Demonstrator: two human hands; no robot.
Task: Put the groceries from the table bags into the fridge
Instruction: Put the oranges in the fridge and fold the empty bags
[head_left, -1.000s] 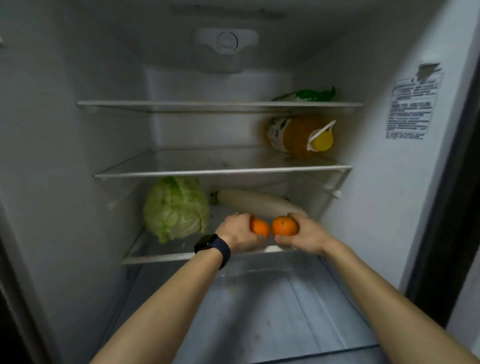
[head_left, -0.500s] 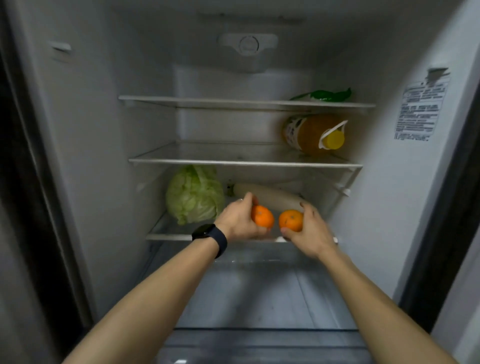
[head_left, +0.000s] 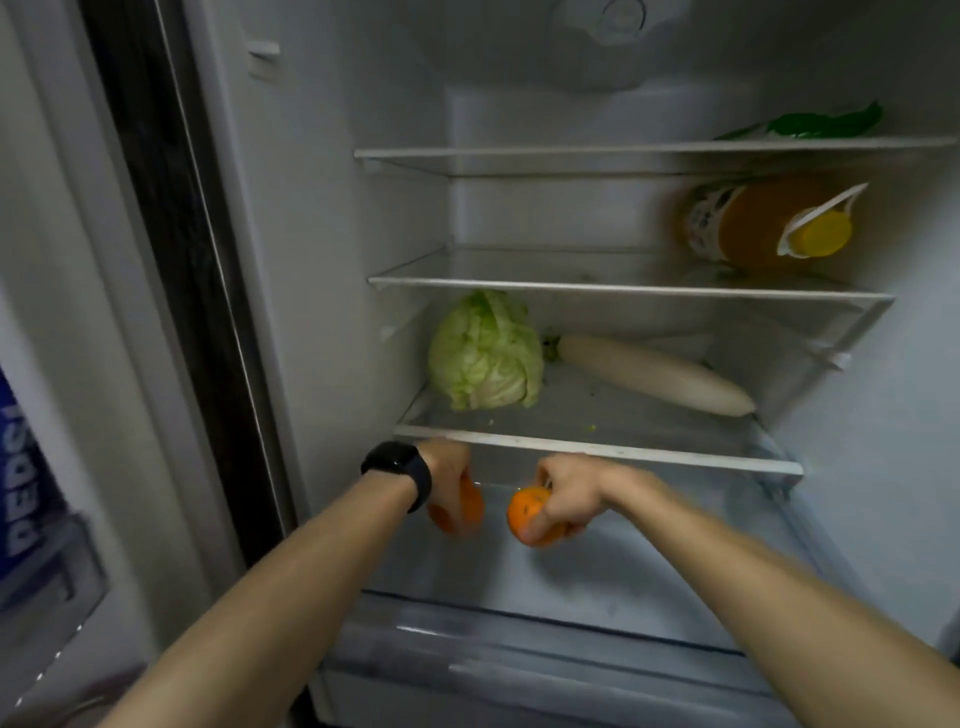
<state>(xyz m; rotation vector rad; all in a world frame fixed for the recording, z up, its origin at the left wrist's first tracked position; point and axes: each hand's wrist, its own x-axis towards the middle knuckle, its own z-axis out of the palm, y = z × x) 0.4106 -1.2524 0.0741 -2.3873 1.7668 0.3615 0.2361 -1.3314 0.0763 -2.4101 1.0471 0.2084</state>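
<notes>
The small, round left orange (head_left: 460, 514) and the matching right orange (head_left: 527, 517) are both inside the white fridge (head_left: 337, 260). They are just under the front rim of the lowest glass shelf (head_left: 623, 451) and above the pale floor of the bottom compartment (head_left: 623, 577), not yet resting on anything.

To do this well, I judge I should bring both down until they touch that floor. I should set them a little back from the front edge, just beside each other, and let go only once they sit still. Round fruit rolls, and the floor looks smooth. My knuckles are close under the shelf rim, so I should mind them. The pale green leafy cabbage (head_left: 485, 353) and the long white radish (head_left: 654, 374) on that shelf should be left alone.

My left grip (head_left: 447, 475), above the black wristband (head_left: 400, 467), is curled over the top of the left orange and hides most of it. My right grip (head_left: 576, 488) is closed round the right orange, with a fingertip showing on its near face. Neither is slack. The two oranges are near each other but apart.
</notes>
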